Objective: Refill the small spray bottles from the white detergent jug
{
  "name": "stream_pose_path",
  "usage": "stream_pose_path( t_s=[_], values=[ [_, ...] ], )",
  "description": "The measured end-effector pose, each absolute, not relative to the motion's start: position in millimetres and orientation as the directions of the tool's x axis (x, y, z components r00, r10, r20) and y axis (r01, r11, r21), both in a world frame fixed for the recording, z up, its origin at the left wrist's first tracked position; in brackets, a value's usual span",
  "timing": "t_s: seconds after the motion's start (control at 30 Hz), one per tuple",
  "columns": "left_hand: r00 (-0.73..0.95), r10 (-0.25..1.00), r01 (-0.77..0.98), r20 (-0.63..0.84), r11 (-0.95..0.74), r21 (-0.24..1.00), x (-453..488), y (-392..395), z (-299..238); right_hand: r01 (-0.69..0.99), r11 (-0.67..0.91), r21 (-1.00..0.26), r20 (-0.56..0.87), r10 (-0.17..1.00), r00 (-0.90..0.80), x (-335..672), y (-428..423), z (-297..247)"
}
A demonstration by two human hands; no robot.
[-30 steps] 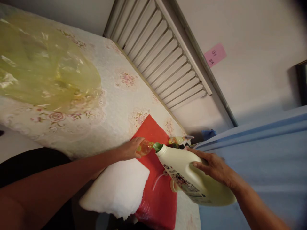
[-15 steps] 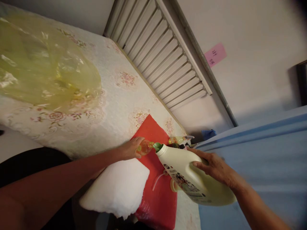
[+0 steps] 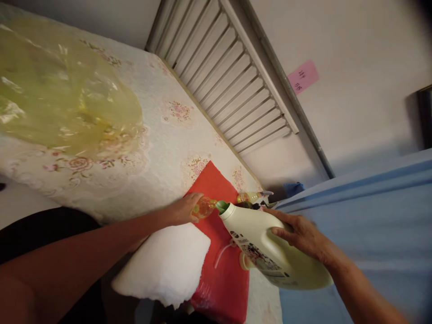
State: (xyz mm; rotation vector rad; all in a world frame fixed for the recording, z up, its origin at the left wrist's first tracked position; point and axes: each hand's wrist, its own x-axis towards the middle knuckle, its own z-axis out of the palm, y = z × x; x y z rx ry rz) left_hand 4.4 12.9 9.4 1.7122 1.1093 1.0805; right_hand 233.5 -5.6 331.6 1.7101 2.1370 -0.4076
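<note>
My left hand [image 3: 185, 209] is closed around a small clear bottle [image 3: 205, 207] with orange-yellow tint, its neck turned to the right. Against that neck sits the green spout [image 3: 222, 206] of a large pale-green detergent jug [image 3: 270, 243], which is tilted with its mouth to the left. My right hand [image 3: 300, 234] grips the jug near its handle; some of those fingers are hidden behind it. Whether liquid is flowing, I cannot tell. Below the spout, a pump top with a thin white tube [image 3: 222, 254] and a yellowish cap [image 3: 244, 261] lie on a red mat [image 3: 219, 288].
A white cloth [image 3: 165, 265] lies in front of the mat. Behind the jug is another small bottle [image 3: 248, 197]. A yellow plastic bag [image 3: 67, 90] covers the far left of the flowered tablecloth [image 3: 162, 148]. A radiator [image 3: 229, 76] and blue fabric [image 3: 371, 225] border the table.
</note>
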Motion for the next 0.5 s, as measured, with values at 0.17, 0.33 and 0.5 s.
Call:
stream_pose_path(
  t_s=[0.17,0.33,0.5],
  values=[
    [0.248,0.941,0.259,0.23,-0.294,0.92,4,12,12,0.974,0.225,0.006,-0.461,0.865,-0.197,233,-5,331],
    [0.234,0.947,0.254,0.219,-0.277,0.927,3,11,16,0.973,0.229,-0.017,-0.462,0.862,-0.211,235,-5,330],
    [0.251,0.935,0.234,0.249,-0.309,0.922,2,10,19,0.97,0.244,0.005,-0.456,0.864,-0.215,236,-4,330]
  ],
)
